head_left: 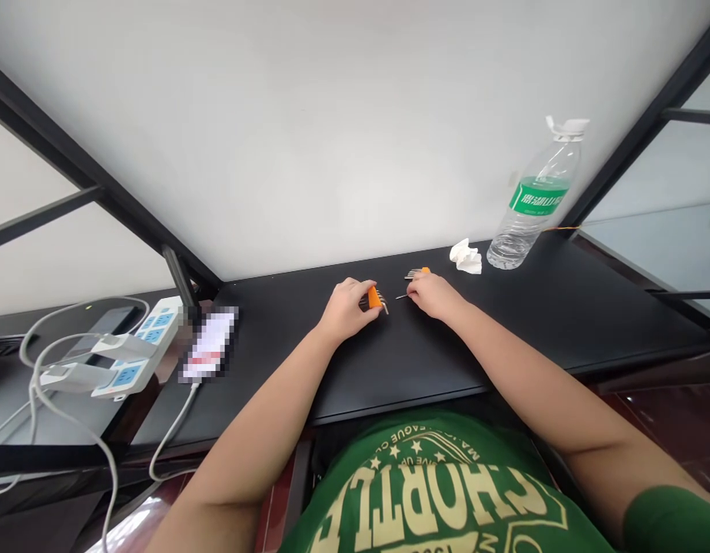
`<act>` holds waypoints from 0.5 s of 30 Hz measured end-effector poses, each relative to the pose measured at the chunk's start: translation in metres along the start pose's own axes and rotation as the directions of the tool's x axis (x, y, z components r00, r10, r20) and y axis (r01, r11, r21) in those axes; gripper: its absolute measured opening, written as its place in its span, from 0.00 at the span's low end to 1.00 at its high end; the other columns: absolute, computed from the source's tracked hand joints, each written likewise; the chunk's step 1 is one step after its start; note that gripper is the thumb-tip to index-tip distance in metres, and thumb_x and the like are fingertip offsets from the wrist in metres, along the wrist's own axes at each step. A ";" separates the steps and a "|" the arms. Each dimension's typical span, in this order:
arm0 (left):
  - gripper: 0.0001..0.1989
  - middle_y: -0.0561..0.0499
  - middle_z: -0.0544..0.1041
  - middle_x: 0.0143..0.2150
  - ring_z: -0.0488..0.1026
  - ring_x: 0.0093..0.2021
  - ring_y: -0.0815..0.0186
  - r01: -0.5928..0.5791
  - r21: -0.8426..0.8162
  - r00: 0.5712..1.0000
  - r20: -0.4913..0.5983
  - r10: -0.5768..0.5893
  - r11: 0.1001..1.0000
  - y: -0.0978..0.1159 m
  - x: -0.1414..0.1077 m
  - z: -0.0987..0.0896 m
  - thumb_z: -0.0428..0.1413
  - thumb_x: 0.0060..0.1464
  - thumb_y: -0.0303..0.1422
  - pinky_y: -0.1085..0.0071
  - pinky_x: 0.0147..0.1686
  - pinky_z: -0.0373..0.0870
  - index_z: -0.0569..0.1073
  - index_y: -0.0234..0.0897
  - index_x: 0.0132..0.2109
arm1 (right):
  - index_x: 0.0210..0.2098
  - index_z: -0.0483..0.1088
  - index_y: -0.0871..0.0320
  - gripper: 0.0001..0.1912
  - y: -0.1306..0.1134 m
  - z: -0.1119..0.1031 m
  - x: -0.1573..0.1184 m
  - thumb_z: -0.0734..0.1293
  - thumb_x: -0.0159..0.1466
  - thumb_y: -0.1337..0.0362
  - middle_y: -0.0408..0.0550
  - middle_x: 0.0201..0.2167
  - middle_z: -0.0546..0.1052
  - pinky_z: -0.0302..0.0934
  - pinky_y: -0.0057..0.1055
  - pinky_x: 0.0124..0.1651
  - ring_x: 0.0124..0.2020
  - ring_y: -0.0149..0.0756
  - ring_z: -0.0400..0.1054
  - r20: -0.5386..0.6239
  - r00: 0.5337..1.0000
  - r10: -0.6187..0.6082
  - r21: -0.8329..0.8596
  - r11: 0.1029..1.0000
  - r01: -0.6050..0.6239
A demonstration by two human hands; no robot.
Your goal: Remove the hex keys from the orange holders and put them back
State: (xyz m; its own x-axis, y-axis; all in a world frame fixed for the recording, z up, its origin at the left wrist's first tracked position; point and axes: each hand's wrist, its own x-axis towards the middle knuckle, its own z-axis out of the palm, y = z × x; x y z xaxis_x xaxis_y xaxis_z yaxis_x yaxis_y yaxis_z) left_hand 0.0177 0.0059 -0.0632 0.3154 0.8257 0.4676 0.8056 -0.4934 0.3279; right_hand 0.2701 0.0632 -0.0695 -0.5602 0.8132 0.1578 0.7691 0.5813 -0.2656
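My left hand (pixel 349 309) has its thumb and fingers closed on an orange holder (pixel 375 296) with several thin metal hex keys in it, low over the black tabletop (pixel 297 307). To its right, my right hand (pixel 432 296) pinches a thin metal key (pixel 402 296) that points left toward the holder, apart from it. Just behind my right hand's fingers lies a second orange holder (pixel 426 269) with metal keys (pixel 413 273), partly hidden by the hand.
Crumpled white tissue (pixel 466 257) and a tall clear bottle with a green label (pixel 539 196) stand at the back right. A blurred phone (pixel 210 346) on a white cable lies left, beside a power strip (pixel 141 349). A wall rises behind the table.
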 end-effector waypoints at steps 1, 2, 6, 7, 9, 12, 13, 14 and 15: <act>0.24 0.46 0.81 0.46 0.76 0.49 0.56 0.000 0.001 1.000 0.007 0.000 1.000 0.000 0.000 0.000 0.66 0.54 0.36 0.56 0.55 0.73 0.76 0.40 0.57 | 0.34 0.80 0.59 0.12 -0.002 -0.001 -0.001 0.64 0.68 0.71 0.56 0.40 0.77 0.61 0.33 0.40 0.38 0.38 0.69 0.004 1.000 0.002 -0.006 1.000 -0.002; 0.24 0.46 0.81 0.46 0.76 0.49 0.56 0.000 0.002 1.000 0.015 0.000 1.000 0.000 0.000 0.000 0.66 0.54 0.36 0.56 0.55 0.73 0.76 0.40 0.58 | 0.33 0.79 0.59 0.12 -0.003 -0.002 -0.002 0.65 0.68 0.72 0.56 0.39 0.77 0.61 0.33 0.39 0.37 0.38 0.69 0.008 1.000 0.003 -0.010 1.000 -0.003; 0.24 0.46 0.81 0.47 0.76 0.50 0.55 0.007 -0.001 0.999 0.037 -0.007 1.000 0.000 0.000 0.001 0.65 0.55 0.37 0.55 0.55 0.73 0.76 0.40 0.58 | 0.31 0.78 0.59 0.11 -0.006 -0.003 -0.005 0.65 0.67 0.72 0.55 0.36 0.77 0.60 0.33 0.37 0.34 0.37 0.67 0.008 1.000 0.005 -0.002 1.000 -0.005; 0.24 0.46 0.82 0.47 0.76 0.50 0.55 0.008 -0.002 0.999 0.036 -0.008 1.000 0.000 0.000 0.001 0.65 0.55 0.37 0.55 0.55 0.73 0.76 0.40 0.58 | 0.31 0.78 0.59 0.11 -0.006 -0.003 -0.005 0.65 0.67 0.72 0.55 0.36 0.77 0.60 0.33 0.37 0.34 0.37 0.67 0.007 1.000 0.005 0.002 1.000 -0.005; 0.24 0.46 0.82 0.47 0.76 0.50 0.55 0.007 -0.004 0.999 0.033 -0.007 1.000 0.000 -0.001 0.001 0.65 0.54 0.37 0.55 0.55 0.73 0.76 0.39 0.58 | 0.31 0.78 0.59 0.11 -0.007 -0.004 -0.005 0.65 0.67 0.72 0.55 0.36 0.77 0.60 0.33 0.37 0.34 0.37 0.67 0.017 1.000 0.010 0.001 1.000 -0.010; 0.24 0.46 0.82 0.47 0.76 0.50 0.55 0.006 -0.005 1.000 0.030 -0.005 1.000 0.000 -0.001 0.001 0.65 0.54 0.37 0.55 0.56 0.73 0.76 0.39 0.58 | 0.33 0.79 0.59 0.12 -0.010 -0.008 -0.005 0.64 0.68 0.71 0.56 0.37 0.78 0.61 0.33 0.39 0.37 0.38 0.69 0.075 0.996 0.042 -0.026 0.999 -0.040; 0.24 0.46 0.82 0.47 0.76 0.50 0.55 0.007 -0.005 0.999 0.034 -0.007 1.000 0.000 -0.001 0.000 0.65 0.54 0.37 0.56 0.56 0.73 0.76 0.39 0.58 | 0.34 0.79 0.59 0.12 -0.012 -0.010 -0.005 0.64 0.68 0.71 0.55 0.38 0.78 0.61 0.33 0.40 0.38 0.38 0.70 0.097 0.994 0.055 -0.034 0.998 -0.052; 0.24 0.46 0.82 0.47 0.76 0.50 0.55 0.010 -0.003 0.999 0.039 -0.010 1.000 0.000 -0.001 0.000 0.65 0.54 0.37 0.56 0.56 0.73 0.76 0.39 0.58 | 0.34 0.79 0.60 0.12 -0.014 -0.012 -0.005 0.63 0.69 0.71 0.55 0.39 0.78 0.61 0.32 0.41 0.40 0.39 0.70 0.116 0.991 0.067 -0.041 0.997 -0.063; 0.24 0.46 0.82 0.47 0.76 0.50 0.55 0.013 0.000 0.999 0.043 -0.013 1.000 0.000 -0.001 0.000 0.65 0.54 0.37 0.56 0.56 0.73 0.76 0.39 0.58 | 0.34 0.79 0.60 0.12 -0.016 -0.014 -0.006 0.63 0.69 0.71 0.55 0.40 0.78 0.61 0.32 0.42 0.41 0.39 0.71 0.134 0.988 0.080 -0.046 0.996 -0.075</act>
State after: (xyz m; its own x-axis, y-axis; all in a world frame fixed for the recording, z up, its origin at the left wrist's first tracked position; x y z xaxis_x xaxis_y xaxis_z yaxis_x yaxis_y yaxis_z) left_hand 0.0174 0.0058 -0.0640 0.3258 0.8431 0.4277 0.8099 -0.4823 0.3339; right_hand 0.2655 0.0498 -0.0526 -0.5330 0.8461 0.0069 0.8221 0.5197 -0.2323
